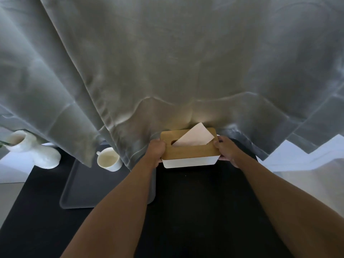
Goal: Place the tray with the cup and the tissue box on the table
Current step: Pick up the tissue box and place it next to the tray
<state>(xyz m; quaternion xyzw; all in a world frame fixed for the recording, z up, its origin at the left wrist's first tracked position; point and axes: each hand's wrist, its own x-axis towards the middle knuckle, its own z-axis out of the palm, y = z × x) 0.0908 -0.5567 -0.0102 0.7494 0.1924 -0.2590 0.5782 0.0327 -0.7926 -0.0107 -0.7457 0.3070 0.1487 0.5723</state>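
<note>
A white tissue box [189, 162] with a wooden lid and a tissue sticking out sits at the far edge of the black table [195, 202], against the curtain. My left hand [156, 148] grips its left end and my right hand [226, 150] grips its right end. To the left lies a grey tray [89, 187] flat on the table, my left forearm crossing its right side. A white cup [108, 159] stands on the tray's far part, partly behind a curtain fold.
A grey curtain [167, 62] hangs over the table's far edge and brushes the cup and the box. A white vase [35, 149] lies at the far left. Pale floor shows to the left and right of the table.
</note>
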